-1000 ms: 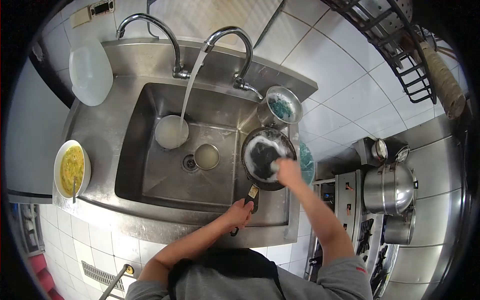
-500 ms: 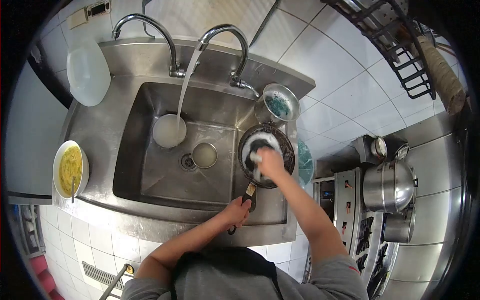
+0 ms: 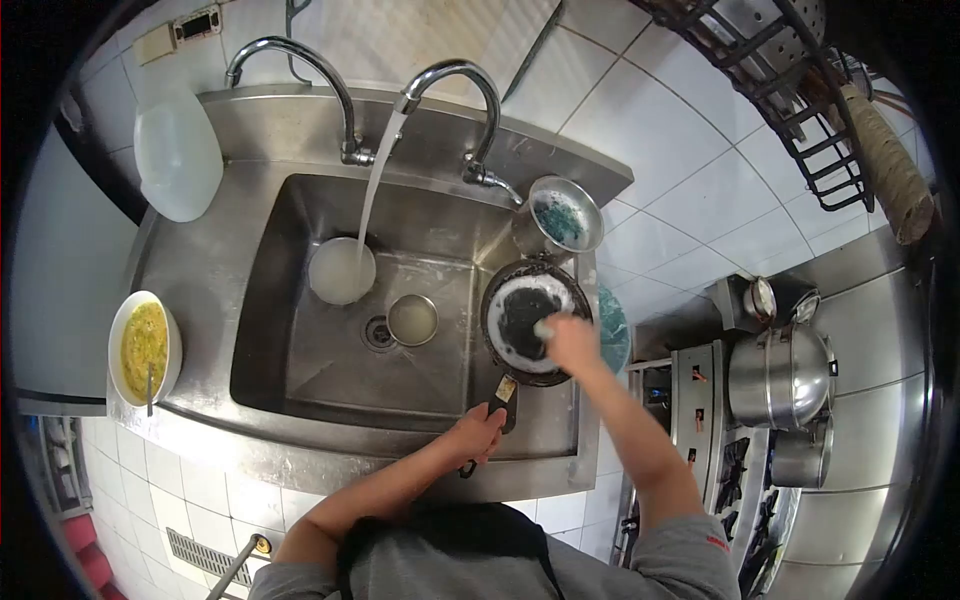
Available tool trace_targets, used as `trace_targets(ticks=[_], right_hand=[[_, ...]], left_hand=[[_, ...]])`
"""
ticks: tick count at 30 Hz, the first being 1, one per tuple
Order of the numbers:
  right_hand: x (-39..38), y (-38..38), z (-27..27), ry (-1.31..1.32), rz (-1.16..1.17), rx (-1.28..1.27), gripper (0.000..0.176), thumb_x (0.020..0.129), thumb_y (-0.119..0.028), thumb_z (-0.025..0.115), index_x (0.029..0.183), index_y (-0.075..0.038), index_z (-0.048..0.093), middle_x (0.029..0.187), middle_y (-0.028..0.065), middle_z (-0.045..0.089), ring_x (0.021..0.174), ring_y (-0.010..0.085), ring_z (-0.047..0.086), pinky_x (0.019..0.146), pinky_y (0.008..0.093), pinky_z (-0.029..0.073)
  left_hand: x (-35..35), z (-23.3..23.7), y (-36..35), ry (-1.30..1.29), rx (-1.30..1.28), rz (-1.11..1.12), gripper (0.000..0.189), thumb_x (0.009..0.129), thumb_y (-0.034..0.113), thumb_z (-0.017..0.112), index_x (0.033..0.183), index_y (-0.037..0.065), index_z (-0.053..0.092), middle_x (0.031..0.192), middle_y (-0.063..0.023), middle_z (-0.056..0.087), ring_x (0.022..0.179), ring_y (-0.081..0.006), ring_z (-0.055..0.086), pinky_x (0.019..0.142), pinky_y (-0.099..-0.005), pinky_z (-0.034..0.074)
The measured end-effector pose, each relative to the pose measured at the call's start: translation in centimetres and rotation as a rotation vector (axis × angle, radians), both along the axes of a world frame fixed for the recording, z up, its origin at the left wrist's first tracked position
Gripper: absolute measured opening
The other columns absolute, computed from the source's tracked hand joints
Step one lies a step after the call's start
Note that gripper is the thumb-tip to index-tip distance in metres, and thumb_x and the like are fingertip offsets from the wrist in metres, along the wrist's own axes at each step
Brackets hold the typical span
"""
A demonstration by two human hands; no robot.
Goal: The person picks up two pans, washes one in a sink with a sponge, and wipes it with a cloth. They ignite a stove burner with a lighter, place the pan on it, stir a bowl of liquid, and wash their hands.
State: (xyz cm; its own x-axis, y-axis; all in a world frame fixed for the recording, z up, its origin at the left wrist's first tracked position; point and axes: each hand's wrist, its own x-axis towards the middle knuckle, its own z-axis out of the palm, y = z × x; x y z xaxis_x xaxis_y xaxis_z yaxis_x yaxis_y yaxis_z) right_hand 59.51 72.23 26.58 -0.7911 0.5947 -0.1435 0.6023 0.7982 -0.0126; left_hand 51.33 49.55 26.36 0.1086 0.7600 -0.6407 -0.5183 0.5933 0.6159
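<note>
A dark frying pan (image 3: 524, 310) with white suds inside rests over the right edge of the sink. My left hand (image 3: 476, 435) is wrapped round its handle, which points down toward me. Over the right side of the pan is my right hand (image 3: 573, 343), its fingers closed round something small and pale that I cannot make out. Behind the pan stands a metal pot (image 3: 563, 213) with green scouring material and suds in it. In the sink, water runs from the right tap (image 3: 447, 70) into a round bowl (image 3: 341, 271); a smaller metal bowl (image 3: 412, 320) sits beside the drain.
A white bowl (image 3: 145, 348) of yellow food with a spoon stands on the left counter, below a translucent plastic container (image 3: 178, 155). A second tap (image 3: 300, 52) is at the back. Far right are a stove with large pots (image 3: 778, 377) and a black wall rack (image 3: 790, 110).
My right hand has moved right and slightly down, from the middle of the pan to its right side, uncovering the dark centre. My left hand still holds the handle.
</note>
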Motion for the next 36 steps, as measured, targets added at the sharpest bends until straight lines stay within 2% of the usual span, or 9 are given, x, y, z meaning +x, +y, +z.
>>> trace_targets(ticks=[2,6,9,11,19,20,24,30,36], right_hand=[[-1.3,-4.2,-0.4,0.188,0.146,0.047,0.022,0.063,-0.01,0.058,0.084,-0.012,0.063,0.098,0.0118,0.057,0.085,0.0283,0.058,0.069,0.0396,0.047],[-4.1,1.8,-0.7,0.192,-0.058,0.041,0.015,0.065,-0.01,0.057,0.079,-0.01,0.063,0.073,0.0128,0.062,0.07,0.0282,0.061,0.066,0.0411,0.047],[-0.9,-0.1,1.1,0.023,-0.042,0.008,0.016,0.064,-0.009,0.058,0.08,-0.01,0.062,0.081,0.0125,0.061,0.076,0.0281,0.06,0.071,0.0421,0.046],[-1.3,-3.7,-0.1,0.261,0.125,0.106,0.015,0.065,-0.01,0.058,0.079,-0.009,0.06,0.082,0.0118,0.06,0.077,0.0285,0.06,0.071,0.0419,0.046],[-0.5,-2.6,1.4,0.003,-0.014,-0.007,0.02,0.062,-0.011,0.06,0.083,-0.009,0.059,0.083,0.0114,0.06,0.081,0.0272,0.059,0.072,0.043,0.044],[-0.2,-3.4,-0.9,0.269,0.142,0.118,0.021,0.062,-0.012,0.06,0.083,-0.01,0.061,0.087,0.0141,0.059,0.076,0.0328,0.059,0.068,0.0414,0.047],[-4.1,0.6,0.9,0.01,-0.077,0.085,0.014,0.065,-0.013,0.058,0.079,-0.01,0.06,0.083,0.0125,0.061,0.077,0.028,0.06,0.067,0.0399,0.046],[-0.5,-4.9,1.1,0.002,0.07,-0.097,0.024,0.064,-0.013,0.059,0.088,-0.011,0.061,0.096,0.0084,0.059,0.089,0.025,0.057,0.076,0.0455,0.04],[-7.5,1.6,0.2,0.0,0.014,0.217,0.018,0.066,-0.012,0.057,0.084,-0.011,0.062,0.09,0.006,0.06,0.086,0.0227,0.058,0.075,0.0366,0.041]], left_hand=[[0.6,-0.3,-0.2,-0.017,0.0,0.017,0.025,0.091,0.032,0.038,0.082,0.009,0.038,0.058,-0.0001,0.036,0.043,-0.0095,0.032,0.037,-0.0249,0.027],[-0.1,-0.3,-0.1,0.069,-0.013,-0.034,0.025,0.09,0.033,0.038,0.082,0.009,0.038,0.058,0.0,0.036,0.043,-0.0096,0.032,0.037,-0.025,0.028],[0.0,-0.4,0.1,0.037,0.003,-0.008,0.026,0.09,0.032,0.038,0.083,0.007,0.038,0.056,-0.0008,0.038,0.041,-0.0106,0.034,0.035,-0.0265,0.03],[0.7,-0.6,0.0,0.067,0.03,0.012,0.026,0.089,0.031,0.039,0.084,0.005,0.039,0.053,-0.0025,0.041,0.037,-0.0126,0.037,0.032,-0.0284,0.031],[0.3,-0.2,0.0,0.047,0.008,-0.013,0.026,0.09,0.032,0.038,0.083,0.007,0.038,0.057,-0.0012,0.039,0.043,-0.0105,0.037,0.036,-0.0267,0.032],[0.5,-0.5,-0.1,0.049,0.001,-0.017,0.026,0.09,0.033,0.038,0.082,0.008,0.038,0.059,-0.0003,0.039,0.046,-0.0098,0.036,0.037,-0.0261,0.032],[0.0,-0.2,-0.1,0.062,0.002,-0.033,0.026,0.09,0.033,0.039,0.082,0.008,0.038,0.06,-0.0005,0.039,0.046,-0.0097,0.036,0.037,-0.0261,0.032],[0.4,-0.6,-0.1,0.053,-0.01,0.019,0.025,0.089,0.029,0.04,0.082,0.005,0.04,0.056,-0.0035,0.042,0.038,-0.0122,0.038,0.031,-0.0274,0.031],[0.5,-0.7,0.3,0.076,0.044,0.046,0.023,0.09,0.03,0.04,0.082,0.009,0.038,0.058,-0.001,0.038,0.041,-0.0106,0.035,0.033,-0.0273,0.027]])
